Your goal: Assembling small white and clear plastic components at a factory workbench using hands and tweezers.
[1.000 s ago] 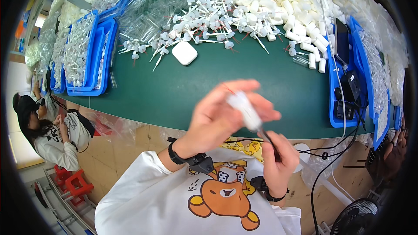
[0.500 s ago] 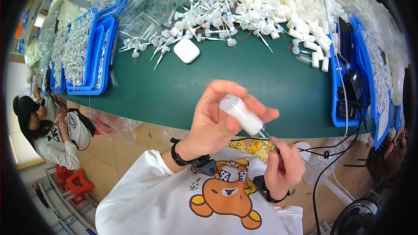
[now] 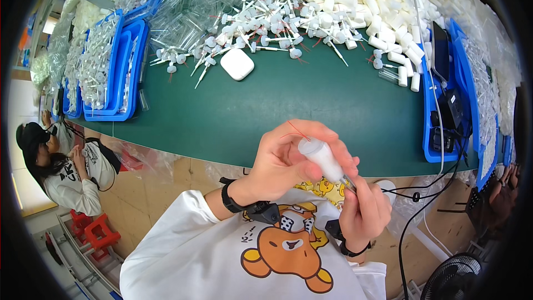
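Observation:
My left hand [image 3: 288, 158] wraps its thumb and fingers round a clear tube with a white cylindrical plug [image 3: 326, 162] inside. The tube is tilted, its grey-white cap end up and to the left. A thin red wire [image 3: 296, 129] sticks out of that end. My right hand [image 3: 365, 211] pinches a slim metallic tool [image 3: 348, 183] that looks like tweezers, its tip at the tube's lower end. The fingers hide most of this tool. Both hands are held just over the near edge of the green table [image 3: 266, 103].
Grey-headed parts with white stems and red wires [image 3: 272, 22], clear tubes [image 3: 183, 16] and white plugs [image 3: 383, 28] lie heaped at the back. A white rounded case [image 3: 237, 64] sits before them. Blue trays [image 3: 133, 97] flank the table; cables hang at right. A person [image 3: 72, 166] sits left.
Both hands and the tube have shifted slightly right, the left hand also a little nearer to me. The metallic tool's exposed length between the tube and my right fingers looks shorter.

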